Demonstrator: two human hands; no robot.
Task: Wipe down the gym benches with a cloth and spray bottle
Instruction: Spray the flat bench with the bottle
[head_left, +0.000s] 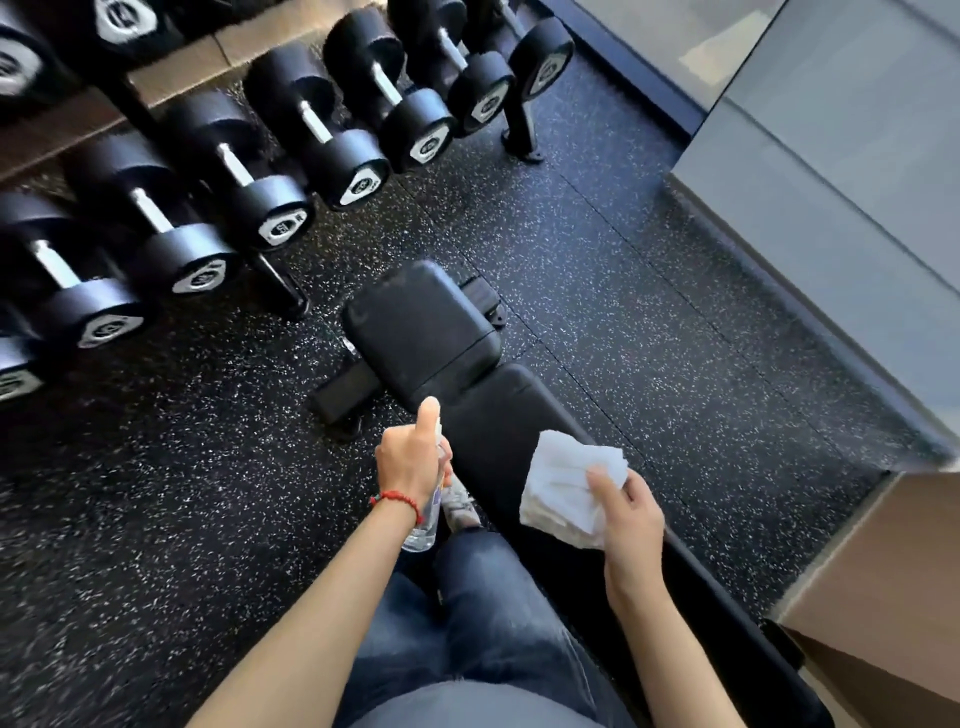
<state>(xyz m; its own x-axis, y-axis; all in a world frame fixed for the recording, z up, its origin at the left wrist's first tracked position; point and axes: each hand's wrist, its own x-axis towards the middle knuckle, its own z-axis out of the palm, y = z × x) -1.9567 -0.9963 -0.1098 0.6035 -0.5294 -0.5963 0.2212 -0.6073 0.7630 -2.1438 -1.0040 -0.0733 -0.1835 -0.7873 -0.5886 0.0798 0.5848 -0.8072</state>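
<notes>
From the head camera I look down on a black padded bench (483, 415), the worktop here, running from the centre of view toward five o'clock. Its short seat pad sits at the far end and the long back pad stretches down toward my legs.

My left hand (410, 462) is at about six o'clock from the seat pad, over the near-left edge of the long pad. Its fingers are wrapped round a clear spray bottle (427, 512), the thumb pointing up toward twelve o'clock over the nozzle. The bottle's body hangs below the wrist, which wears a red bracelet (396, 500). I cannot tell whether the trigger is pressed.

My right hand (626, 512) is at three o'clock from the left one, above the right side of the long pad. Thumb and fingers pinch a folded white cloth (566, 491), which spreads toward ten o'clock of the hand. I cannot tell whether the cloth touches the pad or hangs just above it.

A rack of black dumbbells (249, 171) fills the ten-to-twelve o'clock part of the view, well apart from the bench. The floor (649, 291) is dark rubber with white flecks. A grey wall (831, 171) runs along the two o'clock side. My jeans (483, 613) and one shoe (460, 506) show at six o'clock.
</notes>
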